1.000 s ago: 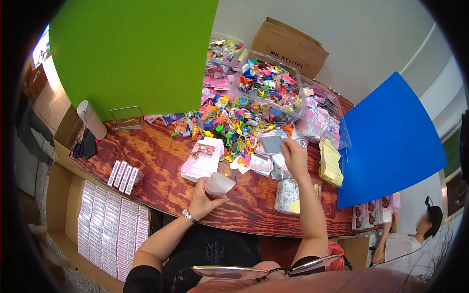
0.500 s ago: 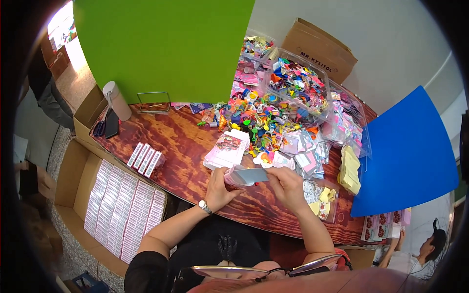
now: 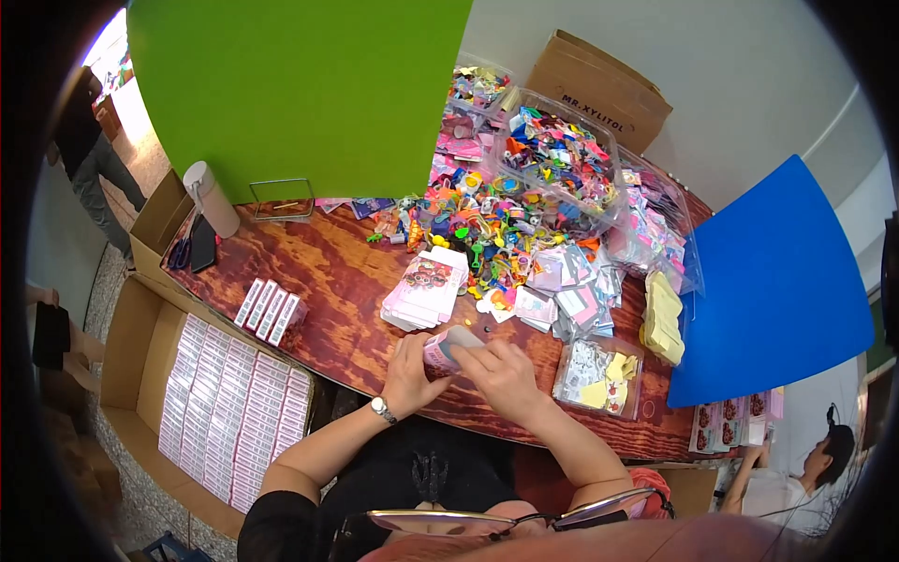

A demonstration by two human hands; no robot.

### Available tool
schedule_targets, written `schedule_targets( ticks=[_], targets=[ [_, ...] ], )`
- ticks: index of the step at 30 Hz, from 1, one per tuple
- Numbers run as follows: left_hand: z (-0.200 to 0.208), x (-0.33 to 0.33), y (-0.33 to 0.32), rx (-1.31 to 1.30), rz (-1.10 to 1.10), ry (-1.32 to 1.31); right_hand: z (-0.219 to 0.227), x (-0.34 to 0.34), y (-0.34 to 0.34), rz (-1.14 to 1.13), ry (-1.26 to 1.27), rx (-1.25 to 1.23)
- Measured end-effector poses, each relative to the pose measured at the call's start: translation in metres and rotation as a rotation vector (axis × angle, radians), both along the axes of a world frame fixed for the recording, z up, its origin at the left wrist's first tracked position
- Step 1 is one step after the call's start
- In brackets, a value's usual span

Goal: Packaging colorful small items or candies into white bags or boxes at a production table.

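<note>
My left hand (image 3: 408,377) is closed around a small pink box (image 3: 436,353), held tilted just above the table's near edge. At the box's mouth are the fingers of my right hand (image 3: 506,379), closed on a grey card (image 3: 462,336) that sits mostly inside the box. My right fingertips are partly hidden by the card and box. Just beyond my hands lies a stack of flat pink-and-white printed boxes (image 3: 426,288). Small colourful plastic trinkets (image 3: 478,229) are heaped behind that stack, with a pile of silvery card packets (image 3: 581,300) to its right.
Several filled boxes (image 3: 272,311) stand in a row on the left. A carton (image 3: 126,375) packed with similar boxes sits below. Clear tubs (image 3: 613,155), yellow slips (image 3: 663,323), a blue panel (image 3: 777,300), a green panel (image 3: 290,94) and a bottle (image 3: 213,201) surround the workspace.
The grey card has gone from sticking out of the pink box to mostly inside it. My right hand has moved left, up to the box. At far left, a person has come further into view.
</note>
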State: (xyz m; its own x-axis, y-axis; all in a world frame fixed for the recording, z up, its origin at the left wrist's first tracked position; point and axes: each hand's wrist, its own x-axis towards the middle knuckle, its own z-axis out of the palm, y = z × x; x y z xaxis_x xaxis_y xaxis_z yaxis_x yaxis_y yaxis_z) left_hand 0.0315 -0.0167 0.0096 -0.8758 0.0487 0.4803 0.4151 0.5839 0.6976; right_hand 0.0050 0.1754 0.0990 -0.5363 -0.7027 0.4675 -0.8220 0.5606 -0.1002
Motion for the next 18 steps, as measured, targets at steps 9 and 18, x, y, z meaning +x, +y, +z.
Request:
schedule_targets(
  ticks=[9,18],
  targets=[
    [-0.003,0.002,-0.005,-0.044,-0.063,-0.125,-0.078,-0.134,0.074,-0.412,-0.292,-0.174],
    [-0.007,0.001,-0.008,-0.065,-0.089,-0.145,-0.116,-0.159,0.066,-0.384,-0.301,0.289]
  ],
)
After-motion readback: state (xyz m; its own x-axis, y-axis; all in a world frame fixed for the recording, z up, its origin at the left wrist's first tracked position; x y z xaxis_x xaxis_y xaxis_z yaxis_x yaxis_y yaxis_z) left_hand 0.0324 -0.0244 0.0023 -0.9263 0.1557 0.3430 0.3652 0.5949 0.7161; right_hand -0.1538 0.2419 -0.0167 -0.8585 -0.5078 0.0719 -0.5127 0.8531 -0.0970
